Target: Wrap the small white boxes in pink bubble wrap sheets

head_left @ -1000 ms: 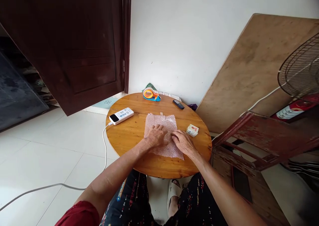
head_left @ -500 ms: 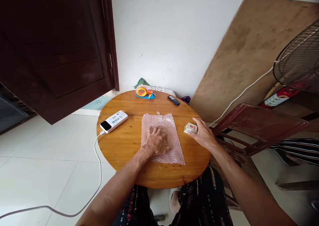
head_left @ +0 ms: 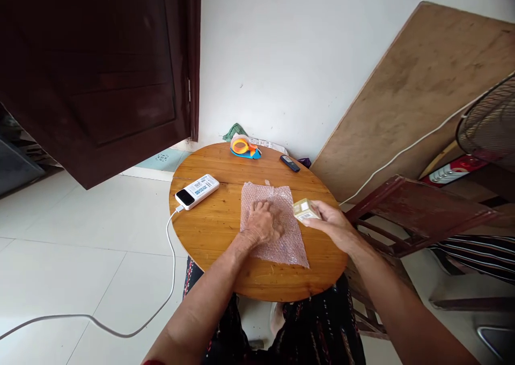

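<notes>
A sheet of pinkish bubble wrap (head_left: 281, 251) lies flat on the round wooden table (head_left: 209, 236). My left hand (head_left: 264, 223) rests on its middle, palm down with the fingers spread, covering part of it. My right hand (head_left: 332, 223) grips a small pale cardboard box (head_left: 306, 209) between thumb and fingers. The box is tilted, beside the right edge of the bubble wrap, and its far end is hidden by my fingers.
A white power bank (head_left: 201, 189) with a cable lies at the table's left. Toward the back are an orange and blue tape dispenser (head_left: 243, 147) and a dark remote control (head_left: 289, 163). A red-brown chair (head_left: 418, 209) and a fan (head_left: 491, 118) stand at the right.
My right hand has closed on the small box and tilted it, bringing it nearer the bubble wrap. The left hand stays on the wrap. The camera view has shifted slightly.
</notes>
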`<state>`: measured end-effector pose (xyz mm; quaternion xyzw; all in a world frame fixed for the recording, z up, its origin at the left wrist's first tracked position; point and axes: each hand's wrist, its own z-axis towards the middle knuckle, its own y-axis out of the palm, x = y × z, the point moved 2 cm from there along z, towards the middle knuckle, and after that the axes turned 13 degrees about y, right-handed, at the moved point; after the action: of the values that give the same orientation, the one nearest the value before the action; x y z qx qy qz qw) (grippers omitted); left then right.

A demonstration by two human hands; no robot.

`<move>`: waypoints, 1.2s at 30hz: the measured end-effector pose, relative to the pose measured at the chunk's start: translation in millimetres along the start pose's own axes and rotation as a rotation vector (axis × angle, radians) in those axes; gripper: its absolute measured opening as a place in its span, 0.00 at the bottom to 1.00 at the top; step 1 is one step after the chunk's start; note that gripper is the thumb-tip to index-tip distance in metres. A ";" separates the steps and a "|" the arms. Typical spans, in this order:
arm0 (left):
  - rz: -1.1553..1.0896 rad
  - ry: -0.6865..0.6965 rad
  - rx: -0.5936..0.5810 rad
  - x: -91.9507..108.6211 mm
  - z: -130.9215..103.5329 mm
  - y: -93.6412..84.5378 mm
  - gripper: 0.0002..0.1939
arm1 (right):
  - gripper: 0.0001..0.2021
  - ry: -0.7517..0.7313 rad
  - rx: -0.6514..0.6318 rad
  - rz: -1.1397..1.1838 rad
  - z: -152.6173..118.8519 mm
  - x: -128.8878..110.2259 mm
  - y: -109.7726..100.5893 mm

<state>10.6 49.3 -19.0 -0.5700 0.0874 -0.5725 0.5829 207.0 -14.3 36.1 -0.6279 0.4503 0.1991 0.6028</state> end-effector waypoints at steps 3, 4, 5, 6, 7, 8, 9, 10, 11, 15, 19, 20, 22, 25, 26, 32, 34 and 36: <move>-0.167 -0.259 0.182 -17.4 2.2 -11.8 0.21 | 0.22 -0.037 -0.094 0.035 -6.6 -14.6 30.6; -0.174 -0.302 0.199 -23.0 2.8 -14.5 0.22 | 0.21 -0.037 -0.095 0.016 -5.6 -16.2 38.4; -0.182 -0.333 0.215 -28.2 3.3 -16.6 0.22 | 0.21 -0.029 -0.082 -0.014 -3.7 -16.6 44.7; -0.187 -0.351 0.229 -32.5 3.8 -18.2 0.23 | 0.20 -0.021 -0.069 -0.049 -1.3 -16.0 49.9; -0.191 -0.363 0.239 -35.8 4.0 -19.2 0.22 | 0.20 -0.015 -0.057 -0.081 1.0 -14.8 54.3; -0.194 -0.370 0.246 -38.2 4.0 -19.6 0.22 | 0.20 -0.015 -0.052 -0.106 3.0 -13.2 58.2; -0.194 -0.375 0.251 -39.7 3.9 -19.5 0.22 | 0.20 -0.023 -0.056 -0.127 4.4 -11.3 62.0; -0.193 -0.379 0.252 -40.4 3.6 -19.0 0.21 | 0.21 -0.036 -0.067 -0.149 5.2 -9.2 65.9; -0.189 -0.381 0.251 -40.5 3.2 -18.0 0.20 | 0.22 -0.054 -0.078 -0.175 5.3 -6.7 69.8; -0.151 -0.390 0.232 -39.3 1.1 -12.8 0.18 | 0.29 -0.147 -0.085 -0.264 1.4 3.4 81.5; -0.110 -0.392 0.218 -39.0 -0.4 -9.6 0.18 | 0.32 -0.163 -0.118 -0.197 0.9 10.9 81.7; -0.101 -0.390 0.216 -38.9 -0.5 -9.4 0.19 | 0.31 -0.156 -0.126 -0.183 2.2 12.1 80.6; -0.080 -0.389 0.214 -38.8 -0.7 -9.5 0.19 | 0.28 -0.148 -0.142 -0.163 6.0 13.9 79.0; -0.052 -0.386 0.211 -38.6 -1.0 -10.4 0.19 | 0.26 -0.183 -0.165 -0.131 10.8 15.9 79.1; -0.044 -0.382 0.209 -38.5 -1.1 -10.8 0.19 | 0.26 -0.199 -0.162 -0.126 11.6 16.7 79.7; 0.003 -0.360 0.187 -39.0 -1.1 -11.8 0.18 | 0.25 -0.272 -0.078 -0.181 9.9 19.7 84.6; 0.020 -0.355 0.183 -39.4 -1.2 -11.5 0.18 | 0.24 -0.292 -0.054 -0.210 8.4 18.5 85.5; 0.037 -0.348 0.181 -39.6 -1.8 -11.4 0.17 | 0.24 -0.308 -0.029 -0.237 6.9 16.7 85.6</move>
<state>-10.3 82.2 -32.6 -0.6038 -0.0563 -0.4599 0.6486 148.7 -1.9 -27.8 -0.6473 0.2725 0.2271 0.6746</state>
